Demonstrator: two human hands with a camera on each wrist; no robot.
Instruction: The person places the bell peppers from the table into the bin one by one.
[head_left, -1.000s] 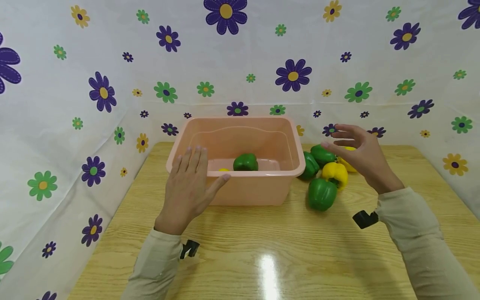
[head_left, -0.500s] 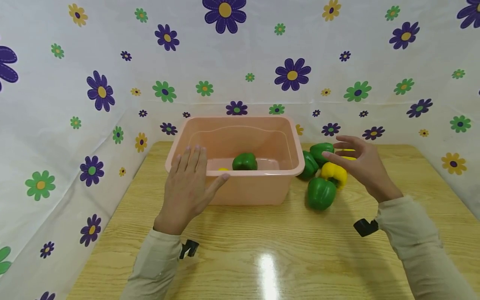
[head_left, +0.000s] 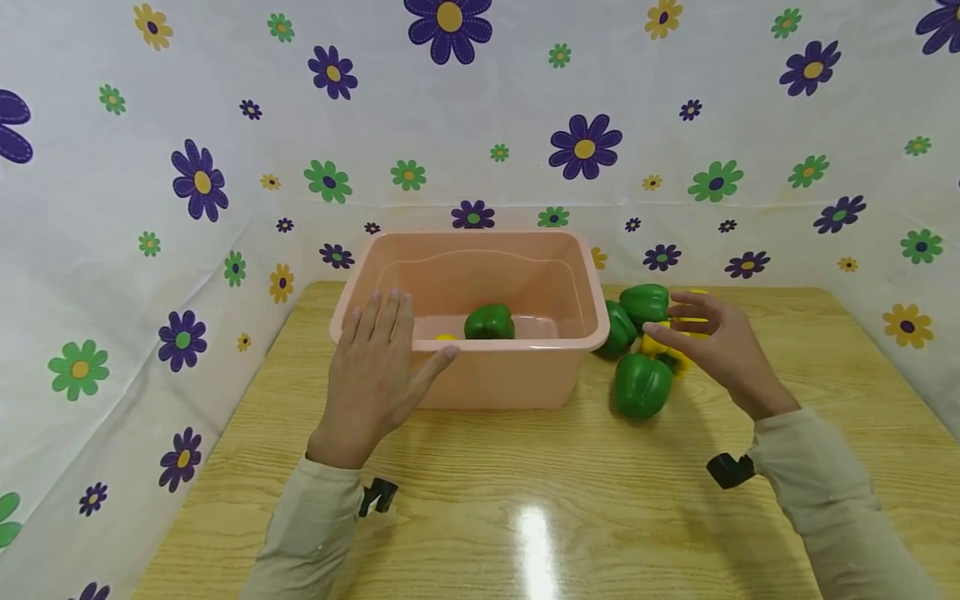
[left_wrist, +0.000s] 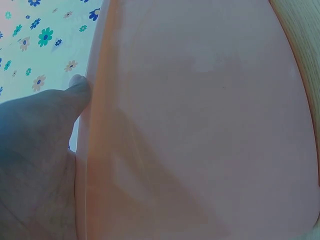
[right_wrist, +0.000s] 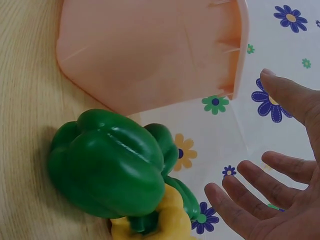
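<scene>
My left hand (head_left: 372, 375) rests flat on the front rim of a pink plastic tub (head_left: 517, 375), fingers straight and thumb spread along the rim. Inside the tub lies a green bell pepper (head_left: 489, 322), with a bit of something yellow (head_left: 447, 337) showing beside it. My right hand (head_left: 716, 346) hovers over the peppers right of the tub, fingers parted from the thumb and holding nothing. Below it are a yellow bell pepper (head_left: 667, 343), partly hidden by the thumb, and a green bell pepper (right_wrist: 107, 165) in front. Another yellow piece behind the fingers is mostly covered.
Two more green bell peppers, one at the back (head_left: 643, 303) and one against the tub's right side (head_left: 618, 330), lie in the cluster. Everything stands on a wooden table (head_left: 600, 508). A flower-printed cloth (head_left: 510, 100) hangs behind and along the sides.
My right hand has come down toward the peppers, now overlapping the yellow one in the head view. The left hand stays on the tub rim, and the peppers have not moved.
</scene>
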